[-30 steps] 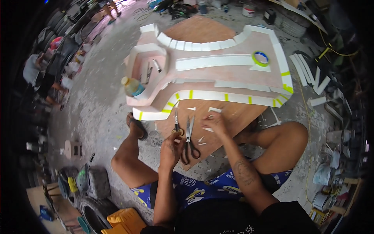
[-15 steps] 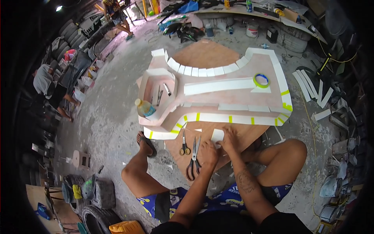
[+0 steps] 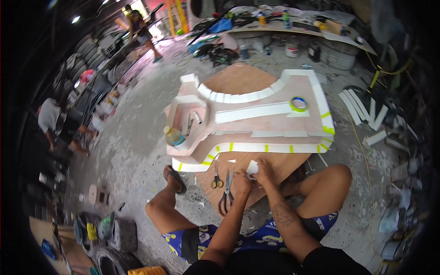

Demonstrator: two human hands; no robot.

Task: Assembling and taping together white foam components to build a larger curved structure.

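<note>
I sit on the floor with both hands together over a brown wooden board [image 3: 279,167]. My left hand [image 3: 242,179] and my right hand [image 3: 263,172] both hold a small white card piece [image 3: 252,167]. Just left of my left hand lie large dark-handled scissors [image 3: 226,190] and small yellow-handled scissors [image 3: 216,176]. Beyond my hands lies a big pink curved panel [image 3: 270,121] edged with white strips and yellow-green tape tabs.
A yellow-green tape roll [image 3: 298,104] lies on the panel. A plastic bottle [image 3: 173,136] stands at its left end. White strips [image 3: 362,107] lie on the floor at right. Paint cans [image 3: 293,48] sit far back. Two people [image 3: 50,120] work at left.
My left hand let go of the small scissors and joined my right hand on the white card piece. The view tilted up, showing more of the workshop.
</note>
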